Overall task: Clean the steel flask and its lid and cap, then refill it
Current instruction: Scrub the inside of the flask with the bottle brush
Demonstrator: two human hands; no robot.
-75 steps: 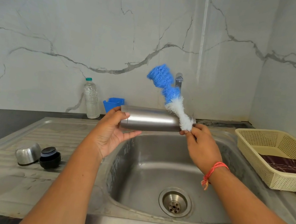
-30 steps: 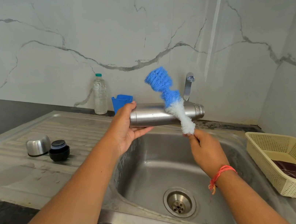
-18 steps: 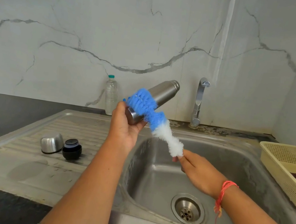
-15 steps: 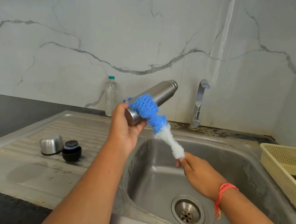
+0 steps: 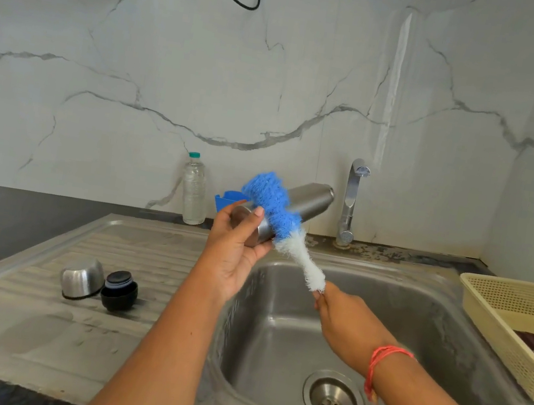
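Two hands are working over the sink (image 5: 430,330): our left hand (image 5: 233,253) is curling round the base of the steel flask (image 5: 309,201), holding it tilted above the sink's back left corner. Our right hand (image 5: 348,322) is pinching the white end of the bottle brush (image 5: 275,205), its blue bristles lying against the flask. Left of the sink, the steel cap (image 5: 81,278) and black lid (image 5: 119,290) are lying touching

Left hand (image 5: 233,253): raised, thumb and fingers curled round the steel flask (image 5: 311,200) at its base.
Right hand (image 5: 348,322): lower, pinching the bottle brush (image 5: 272,203) below its white end.
Forearms: bare, extended forward.
Right wrist: orange thread (image 5: 381,358).
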